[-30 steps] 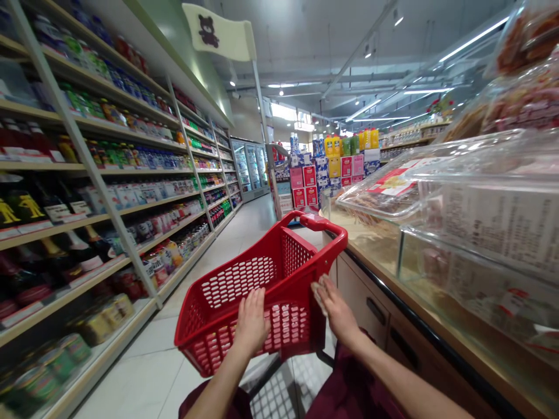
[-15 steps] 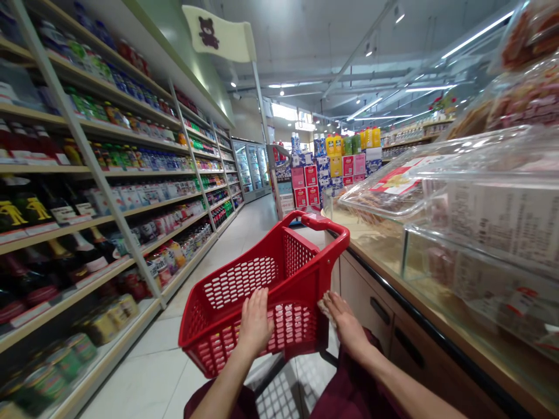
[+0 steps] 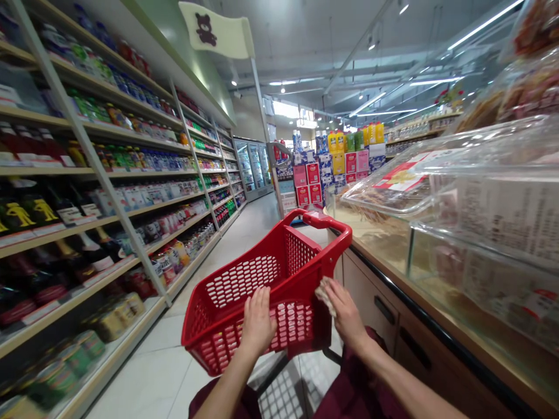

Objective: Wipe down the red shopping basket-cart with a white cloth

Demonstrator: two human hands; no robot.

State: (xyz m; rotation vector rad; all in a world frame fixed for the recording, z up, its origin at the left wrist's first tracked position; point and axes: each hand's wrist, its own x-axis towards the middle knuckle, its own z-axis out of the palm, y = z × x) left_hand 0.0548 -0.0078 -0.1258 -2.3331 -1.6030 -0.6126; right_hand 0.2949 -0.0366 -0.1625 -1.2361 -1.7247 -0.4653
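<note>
A red plastic shopping cart with perforated sides stands in front of me, turned at an angle. My left hand rests on its near rim, fingers reaching over the edge and thumb on the outer side. In my right hand is a crumpled light-coloured cloth, pressed against the cart's outer side below the handle corner. The palm and part of the cloth are hidden from view.
Shelves of bottles and cans line the left side. A counter with packaged food in clear plastic boxes runs close along the right. Stacked drink cartons and a post with a bear sign stand ahead.
My right hand has slid the cloth slightly up and left along the cart's side. My left hand stays on the rim. The whole view has shifted a little.
</note>
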